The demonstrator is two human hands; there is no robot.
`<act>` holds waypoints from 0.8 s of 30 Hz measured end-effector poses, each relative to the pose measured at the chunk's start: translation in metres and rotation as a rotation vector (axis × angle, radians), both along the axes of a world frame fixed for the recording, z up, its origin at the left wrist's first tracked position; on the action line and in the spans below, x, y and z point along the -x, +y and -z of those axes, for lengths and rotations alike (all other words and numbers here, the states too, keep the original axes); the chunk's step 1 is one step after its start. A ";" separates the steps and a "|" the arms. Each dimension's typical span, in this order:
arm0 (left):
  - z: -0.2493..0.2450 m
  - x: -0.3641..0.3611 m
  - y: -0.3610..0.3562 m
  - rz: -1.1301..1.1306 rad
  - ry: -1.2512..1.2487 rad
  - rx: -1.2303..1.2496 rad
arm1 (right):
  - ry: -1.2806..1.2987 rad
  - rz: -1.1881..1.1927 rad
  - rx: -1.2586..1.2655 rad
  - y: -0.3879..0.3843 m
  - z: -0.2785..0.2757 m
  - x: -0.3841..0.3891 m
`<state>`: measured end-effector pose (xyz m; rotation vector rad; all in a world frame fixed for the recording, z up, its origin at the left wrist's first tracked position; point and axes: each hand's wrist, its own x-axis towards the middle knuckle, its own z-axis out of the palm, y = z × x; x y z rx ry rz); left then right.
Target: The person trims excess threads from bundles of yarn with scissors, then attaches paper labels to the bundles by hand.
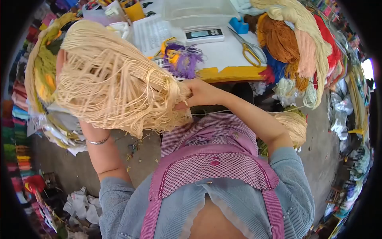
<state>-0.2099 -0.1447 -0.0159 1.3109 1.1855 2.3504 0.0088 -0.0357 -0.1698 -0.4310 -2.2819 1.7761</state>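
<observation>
A large skein of cream yarn (115,79) spreads from the left to the middle of the head view, its strands loose and crossing. My left hand (61,63) is mostly hidden by the skein; a bit of it shows at the left edge, and the yarn hangs over that hand and forearm. At the skein's narrow right end, my right hand (202,92) is closed around the gathered strands. Just beyond the yarn, a purple and yellow bundle of threads (179,59) lies on the table.
The white table (215,51) has a yellow front edge. On it are a digital scale (204,35), a clear plastic tub (199,14), scissors (250,51) and a blue tape dispenser (239,25). Coloured skeins (280,40) hang at the right; olive skeins (43,63) hang at the left.
</observation>
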 end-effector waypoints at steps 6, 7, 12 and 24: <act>0.007 0.076 -0.050 0.119 -0.219 0.155 | 0.318 0.062 0.529 0.023 -0.044 -0.038; 0.004 0.075 -0.052 0.414 -0.374 0.205 | 0.294 0.125 0.494 0.025 -0.052 -0.044; 0.029 0.097 -0.037 0.602 -0.733 0.571 | 0.175 0.330 0.341 0.033 -0.088 -0.074; 0.098 0.001 0.003 0.546 0.847 0.737 | 0.310 0.270 -0.310 -0.006 -0.154 -0.060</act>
